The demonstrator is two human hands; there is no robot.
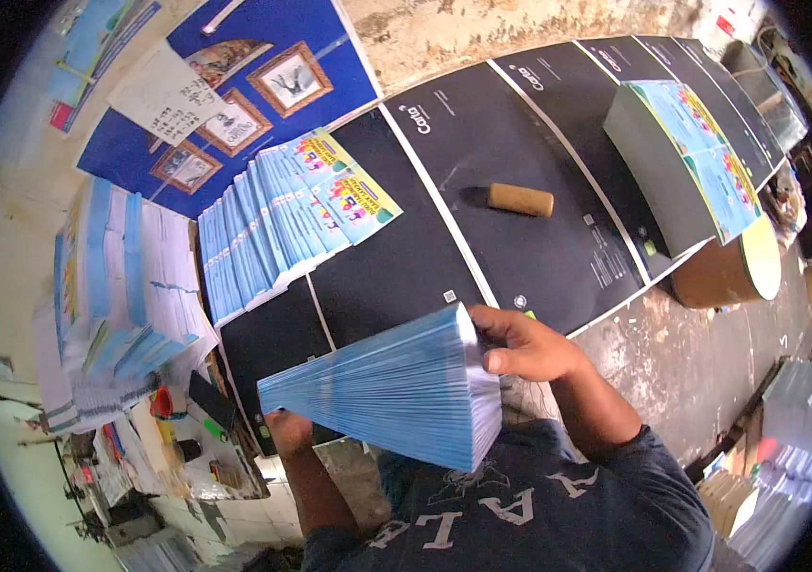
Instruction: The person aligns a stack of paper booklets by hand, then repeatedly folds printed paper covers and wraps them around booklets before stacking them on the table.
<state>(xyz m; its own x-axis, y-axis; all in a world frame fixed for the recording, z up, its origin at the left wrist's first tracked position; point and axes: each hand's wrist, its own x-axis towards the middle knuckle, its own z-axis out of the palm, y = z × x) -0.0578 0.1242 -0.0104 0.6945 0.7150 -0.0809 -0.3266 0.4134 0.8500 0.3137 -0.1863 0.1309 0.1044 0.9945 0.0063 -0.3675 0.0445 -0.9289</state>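
Observation:
A thick stack of light-blue booklets (387, 391) is held up in front of my chest, spread like a fan, narrow at the left and wide at the right. At the narrow end my left hand (290, 432) grips the stack from below, most of its fingers hidden behind it. Around the upper corner of the wide end, my right hand (525, 345) is closed, thumb in front. Just beyond the stack, a row of overlapping booklets (282, 224) with blue and yellow covers lies on the black-covered table (377, 276).
A tan block (520, 200) rests mid-table. Printed cover sheets (701, 153) are piled at the right end, above a brown cylinder (730, 267). Tall paper stacks (120, 286) stand at the left. More paper bundles (806, 410) sit at lower right.

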